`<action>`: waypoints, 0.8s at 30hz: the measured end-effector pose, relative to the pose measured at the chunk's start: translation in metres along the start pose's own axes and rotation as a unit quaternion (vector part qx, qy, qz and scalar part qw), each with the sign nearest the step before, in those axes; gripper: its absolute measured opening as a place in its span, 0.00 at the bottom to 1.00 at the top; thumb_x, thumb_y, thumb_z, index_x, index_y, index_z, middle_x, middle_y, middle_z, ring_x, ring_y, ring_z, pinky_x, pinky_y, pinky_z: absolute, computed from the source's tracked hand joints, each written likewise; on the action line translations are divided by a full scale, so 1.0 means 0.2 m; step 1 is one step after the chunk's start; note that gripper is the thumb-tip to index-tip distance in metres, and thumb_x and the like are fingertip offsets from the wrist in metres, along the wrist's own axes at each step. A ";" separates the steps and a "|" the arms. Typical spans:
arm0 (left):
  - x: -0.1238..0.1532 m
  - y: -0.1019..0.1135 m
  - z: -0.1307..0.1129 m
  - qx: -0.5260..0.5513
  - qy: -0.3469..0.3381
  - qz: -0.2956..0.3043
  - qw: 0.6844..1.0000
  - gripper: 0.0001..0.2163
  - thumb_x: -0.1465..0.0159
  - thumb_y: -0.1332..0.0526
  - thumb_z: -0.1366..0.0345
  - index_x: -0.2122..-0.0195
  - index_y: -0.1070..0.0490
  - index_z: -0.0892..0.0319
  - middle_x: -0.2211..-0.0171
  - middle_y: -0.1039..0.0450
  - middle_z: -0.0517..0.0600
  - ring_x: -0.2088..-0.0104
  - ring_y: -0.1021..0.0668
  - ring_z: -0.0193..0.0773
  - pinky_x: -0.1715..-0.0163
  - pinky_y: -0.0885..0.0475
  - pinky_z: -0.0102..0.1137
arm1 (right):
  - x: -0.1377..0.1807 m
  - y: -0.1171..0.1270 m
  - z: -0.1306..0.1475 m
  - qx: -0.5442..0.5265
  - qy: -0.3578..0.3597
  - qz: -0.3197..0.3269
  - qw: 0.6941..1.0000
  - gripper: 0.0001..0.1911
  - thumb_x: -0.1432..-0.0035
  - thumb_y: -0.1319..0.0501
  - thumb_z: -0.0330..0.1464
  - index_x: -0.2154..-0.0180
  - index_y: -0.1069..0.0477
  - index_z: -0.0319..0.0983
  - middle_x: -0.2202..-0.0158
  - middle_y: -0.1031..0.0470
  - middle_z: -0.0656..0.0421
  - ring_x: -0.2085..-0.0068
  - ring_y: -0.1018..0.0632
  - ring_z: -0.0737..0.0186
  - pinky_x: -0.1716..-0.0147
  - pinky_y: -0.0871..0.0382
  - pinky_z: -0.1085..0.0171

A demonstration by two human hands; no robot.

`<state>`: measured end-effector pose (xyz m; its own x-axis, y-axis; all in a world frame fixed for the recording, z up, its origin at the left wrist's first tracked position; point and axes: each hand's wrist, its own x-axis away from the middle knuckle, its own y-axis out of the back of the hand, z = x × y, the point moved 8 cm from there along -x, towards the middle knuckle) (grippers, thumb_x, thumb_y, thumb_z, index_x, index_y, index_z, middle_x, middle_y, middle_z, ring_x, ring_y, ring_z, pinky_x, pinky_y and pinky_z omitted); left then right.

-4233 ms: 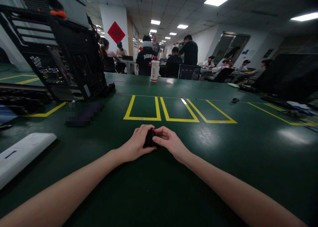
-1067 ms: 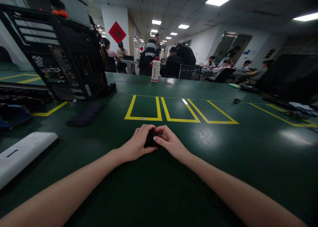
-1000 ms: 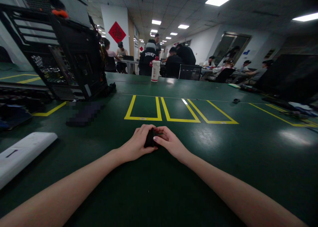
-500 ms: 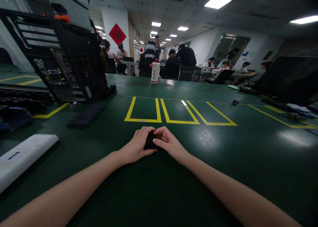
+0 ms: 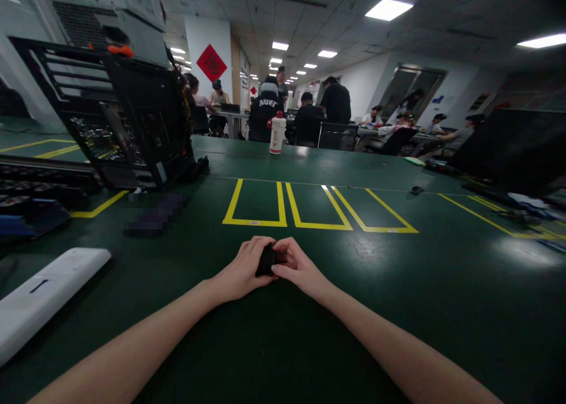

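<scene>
A small black object [image 5: 266,260] of a kind I cannot make out is held just above or on the green table [image 5: 265,345], near the middle of the view. My left hand [image 5: 245,267] wraps round its left side, thumb below and fingers over the top. From the right, my right hand [image 5: 298,265] grips its edge with thumb and curled fingers. The fingers cover much of the object, so its full shape is hidden.
Yellow tape outlines [image 5: 254,222] lie beyond my hands. At left stand a black computer case [image 5: 145,115] and a white oblong device [image 5: 57,295], with a blurred dark phone-like slab [image 5: 157,214] between. A white bottle [image 5: 277,134] stands at the back; several people sit beyond.
The view has tilted slightly upward, so the whole scene sits a little lower. Both hands keep their grip on the black object, with only a slight shift of the fingers.
</scene>
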<state>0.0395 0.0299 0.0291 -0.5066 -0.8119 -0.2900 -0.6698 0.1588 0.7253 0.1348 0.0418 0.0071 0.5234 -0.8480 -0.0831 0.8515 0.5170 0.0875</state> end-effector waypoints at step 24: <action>0.00 0.02 -0.03 0.039 0.022 0.060 0.997 0.25 0.43 0.40 0.65 0.47 0.50 0.51 0.49 0.43 0.53 0.50 0.36 0.47 0.54 0.35 0.46 | 0.00 0.01 0.01 0.008 -0.015 -0.010 1.000 0.10 0.46 0.44 0.35 0.61 0.39 0.41 0.59 0.35 0.59 0.57 0.30 0.62 0.58 0.33 0.59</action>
<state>0.0399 0.0283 0.0363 -0.5625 -0.8078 -0.1760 -0.6474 0.2980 0.7014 0.1370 0.0433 0.0103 0.5044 -0.8617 -0.0558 0.8614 0.4976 0.1020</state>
